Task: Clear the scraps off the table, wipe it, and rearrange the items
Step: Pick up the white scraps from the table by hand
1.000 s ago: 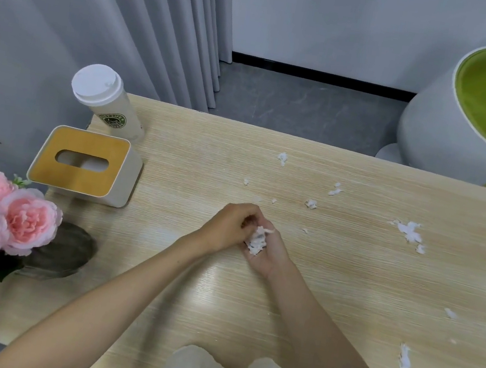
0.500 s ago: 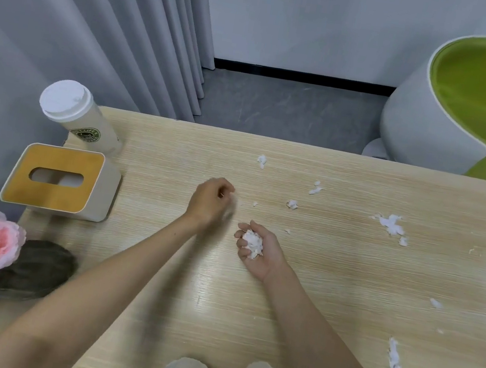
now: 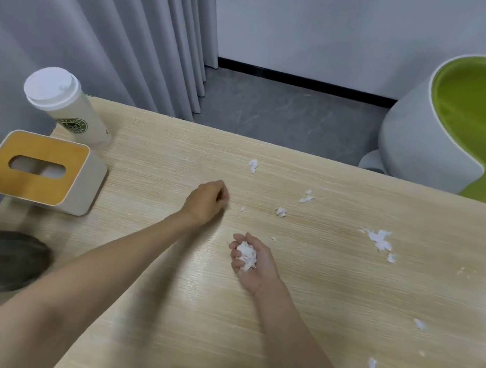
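Right hand rests palm up on the table, fingers curled loosely round a wad of white scraps. Left hand sits knuckles up, farther back and to the left, fingers bent toward the tabletop; whether they pinch anything cannot be told (the fingertips are hidden under the hand). Loose scraps lie scattered over the far and right parts of the table, the largest cluster well right of both hands. A lidded cup and a tissue box stand close together at the left edge.

green-white chair far rt, grey curtain left bkgd.
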{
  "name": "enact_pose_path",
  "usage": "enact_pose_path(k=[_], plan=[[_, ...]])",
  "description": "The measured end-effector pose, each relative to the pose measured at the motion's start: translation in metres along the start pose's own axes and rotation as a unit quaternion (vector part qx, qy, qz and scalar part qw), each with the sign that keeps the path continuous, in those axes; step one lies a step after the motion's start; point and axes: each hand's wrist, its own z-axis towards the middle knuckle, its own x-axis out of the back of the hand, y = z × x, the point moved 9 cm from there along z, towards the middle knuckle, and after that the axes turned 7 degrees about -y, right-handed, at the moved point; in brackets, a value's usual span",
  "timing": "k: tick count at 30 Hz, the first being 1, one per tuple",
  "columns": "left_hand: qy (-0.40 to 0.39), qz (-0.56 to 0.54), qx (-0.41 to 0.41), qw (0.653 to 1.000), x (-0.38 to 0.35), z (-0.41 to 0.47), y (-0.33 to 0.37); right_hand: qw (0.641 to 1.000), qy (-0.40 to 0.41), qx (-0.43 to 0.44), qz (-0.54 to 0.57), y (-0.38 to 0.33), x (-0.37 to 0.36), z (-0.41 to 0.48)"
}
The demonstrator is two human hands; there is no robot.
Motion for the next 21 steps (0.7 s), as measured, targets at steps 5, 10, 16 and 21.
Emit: enact_pose_path(k=[5,10,16,21], plan=[[-0.009,0.046,0.002,0.999,-0.015,-0.004,0.004,1.000,0.001,0.000,-0.005,0.003,-0.001,-0.001],[-0.007,0.010,0.051,0.999,-0.015,-0.001,-0.002,1.000,0.007,0.005,-0.010,0.001,0.004,-0.005],[0.068,-0.180,0.089,0.977,0.019,-0.041,-0.018,1.000,0.022,0.016,0.004,0.000,0.008,-0.009],[-0.060,-0.214,-0.018,0.975,-0.005,-0.089,0.031,1.000,0.016,-0.007,-0.010,0.017,-0.003,-0.009]])
